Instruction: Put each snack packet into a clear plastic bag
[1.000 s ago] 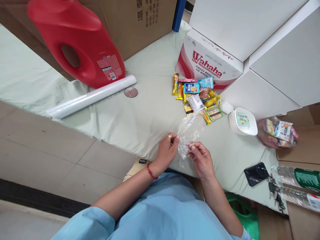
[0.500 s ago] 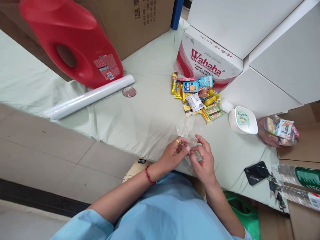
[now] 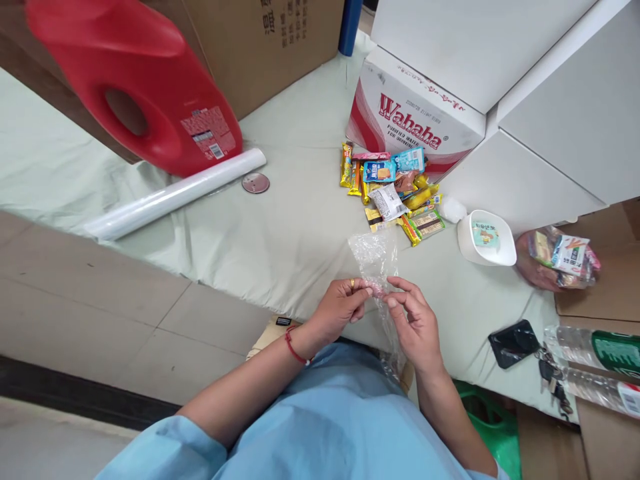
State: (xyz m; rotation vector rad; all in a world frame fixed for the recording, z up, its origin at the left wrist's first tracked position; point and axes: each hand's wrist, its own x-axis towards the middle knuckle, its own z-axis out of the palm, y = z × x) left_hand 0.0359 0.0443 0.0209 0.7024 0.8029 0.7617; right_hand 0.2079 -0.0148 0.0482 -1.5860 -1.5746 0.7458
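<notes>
A crumpled clear plastic bag (image 3: 377, 252) stretches from the cloth-covered table down past its front edge toward my lap. My left hand (image 3: 345, 298) pinches the bag's middle between thumb and forefinger; a ring and a red bracelet show on this side. From the right, my right hand (image 3: 411, 317) grips the same stretch of film with thumb and fingertips, close to the left fingertips. A pinkish tint shows in the film between them. Beyond the bag lies a pile of small wrapped snacks (image 3: 387, 202) in yellow, blue and white packets.
A white bowl (image 3: 467, 248) and a bag of snacks (image 3: 565, 260) stand to the right, near a black phone (image 3: 513, 344), keys and plastic bottles (image 3: 595, 350). At left are a plastic film roll (image 3: 180, 195), a round disc (image 3: 255, 183) and a red jug (image 3: 165, 87). A Wahaha carton (image 3: 410, 113) stands behind.
The bunched bag has been spread out longer, its lower end now hanging toward my lap. My hands have moved slightly apart, the right one a little to the right.
</notes>
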